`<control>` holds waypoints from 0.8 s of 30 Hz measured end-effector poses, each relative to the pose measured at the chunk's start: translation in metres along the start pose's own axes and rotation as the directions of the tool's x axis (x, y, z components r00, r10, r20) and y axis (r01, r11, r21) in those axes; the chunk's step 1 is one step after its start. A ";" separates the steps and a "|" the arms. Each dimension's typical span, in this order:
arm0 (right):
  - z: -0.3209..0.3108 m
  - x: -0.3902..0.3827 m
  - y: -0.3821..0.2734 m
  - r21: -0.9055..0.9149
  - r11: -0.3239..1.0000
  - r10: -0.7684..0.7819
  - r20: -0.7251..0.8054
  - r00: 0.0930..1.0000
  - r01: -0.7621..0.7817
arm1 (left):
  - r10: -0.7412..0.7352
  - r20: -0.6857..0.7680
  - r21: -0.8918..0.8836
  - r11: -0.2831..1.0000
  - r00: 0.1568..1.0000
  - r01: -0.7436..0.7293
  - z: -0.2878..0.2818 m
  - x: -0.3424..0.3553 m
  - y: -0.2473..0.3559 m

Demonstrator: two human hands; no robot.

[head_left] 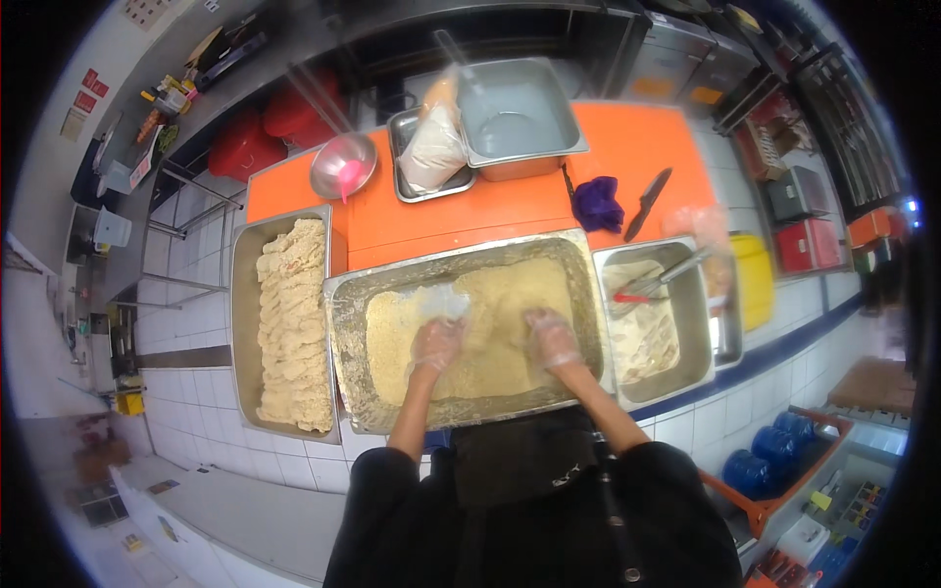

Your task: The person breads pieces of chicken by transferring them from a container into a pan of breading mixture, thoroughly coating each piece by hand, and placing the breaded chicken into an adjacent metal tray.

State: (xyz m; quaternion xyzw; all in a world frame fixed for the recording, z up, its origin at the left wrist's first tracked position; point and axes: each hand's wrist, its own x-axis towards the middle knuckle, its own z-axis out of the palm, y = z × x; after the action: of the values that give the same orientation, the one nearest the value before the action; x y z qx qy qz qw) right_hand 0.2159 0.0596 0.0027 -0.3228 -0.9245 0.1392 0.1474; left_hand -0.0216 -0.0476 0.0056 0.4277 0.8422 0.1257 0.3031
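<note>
A large metal pan [338, 412] of pale breadcrumbs [520, 294] lies in front of me. Both my hands are in clear plastic gloves, down at the crumbs. On the left side of the pan, my left hand [438, 343] has its fingers loosely bent beside a greyish bare-looking patch in the crumbs. Farther right, my right hand [552, 338] touches the crumb heap, its fingers apart and slightly blurred. Neither hand visibly grips an object. Rows of crumb-coated pieces [292, 323] fill a deep metal pan [242, 294] at the left.
At right, a metal pan [701, 363] holds pieces in pale batter and red-handled tongs [632, 293]. Behind, the orange table [392, 233] carries a knife [647, 206], purple cloth [597, 204], steel bowl [328, 181], bag of pale powder [434, 152] and deep metal container [520, 108].
</note>
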 end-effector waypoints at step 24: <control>0.074 0.063 -0.019 0.123 0.920 0.366 0.073 0.928 -0.372 | 0.091 -0.622 -0.016 0.992 0.778 -0.129 0.109 0.048 0.009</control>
State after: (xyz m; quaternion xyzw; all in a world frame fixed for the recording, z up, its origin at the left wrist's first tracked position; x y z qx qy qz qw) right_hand 0.1314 0.0737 -0.0475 -0.4770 -0.8388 0.2345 0.1174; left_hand 0.0302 -0.0090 -0.0955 0.4023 0.8647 0.3005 0.0140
